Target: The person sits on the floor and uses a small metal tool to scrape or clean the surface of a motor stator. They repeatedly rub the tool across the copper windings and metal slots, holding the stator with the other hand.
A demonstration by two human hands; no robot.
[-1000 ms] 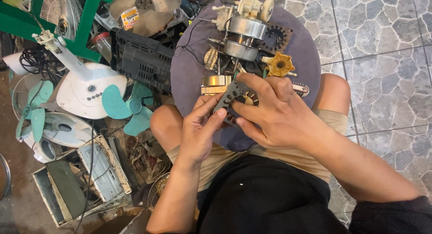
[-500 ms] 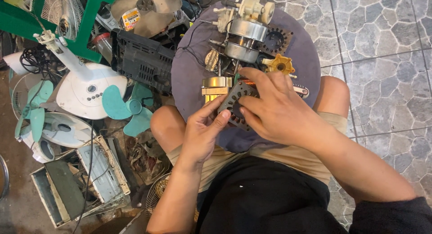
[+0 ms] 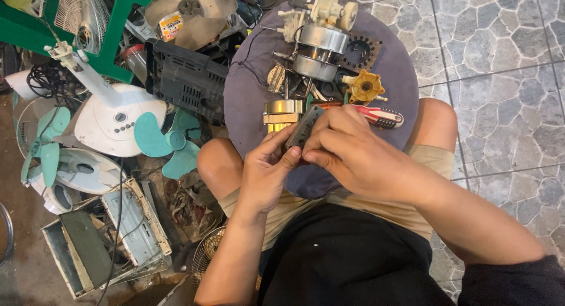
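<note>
The grey metal motor part [image 3: 301,129], a flat plate seen almost edge-on and tilted, is being held between both hands just above the near half of the round grey-purple surface [image 3: 247,94] resting on the person's knees. The left hand [image 3: 266,173] is gripping its lower end, with the thumb pressing up against it, while the right hand [image 3: 347,150] is closing over its upper side, fingers curled around it and covering most of it. Just beside the part, to the left, a small brass-coloured block [image 3: 281,113] is lying on the surface. Right behind the right hand a red-handled screwdriver [image 3: 376,115] is lying across the surface, and farther back a yellow plastic gear piece [image 3: 365,86], a black toothed ring [image 3: 359,52] and a silver fan motor [image 3: 318,47] are sitting close together. On the floor to the left, a white fan base [image 3: 115,120] and teal fan blades [image 3: 159,138] are lying among other scrap.
</note>
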